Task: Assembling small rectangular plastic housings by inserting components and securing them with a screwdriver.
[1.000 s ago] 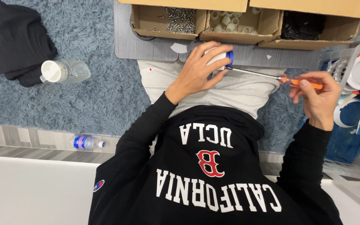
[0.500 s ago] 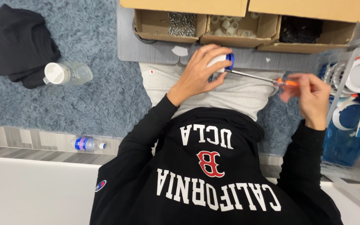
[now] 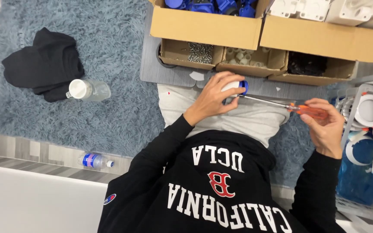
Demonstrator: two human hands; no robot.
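Nearest the camera is a black hooded sweatshirt (image 3: 221, 194) with white lettering, worn by the person sitting on a shaggy blue rug (image 3: 109, 64). The left hand (image 3: 212, 97) clenches its fingers (image 3: 227, 80) around a small white and blue fitting (image 3: 237, 87), steadying it above the lap so it cannot turn. The right hand (image 3: 324, 125) pinches the orange handle of a screwdriver (image 3: 281, 105), its shaft lying level with the tip at the fitting. Farther off, a low grey board (image 3: 173, 75) carries 3 small cardboard boxes (image 3: 247, 60) of screws and parts within easy reach. A clear bottle (image 3: 88, 90) lies left, touching a dark folded cloth (image 3: 44, 64).
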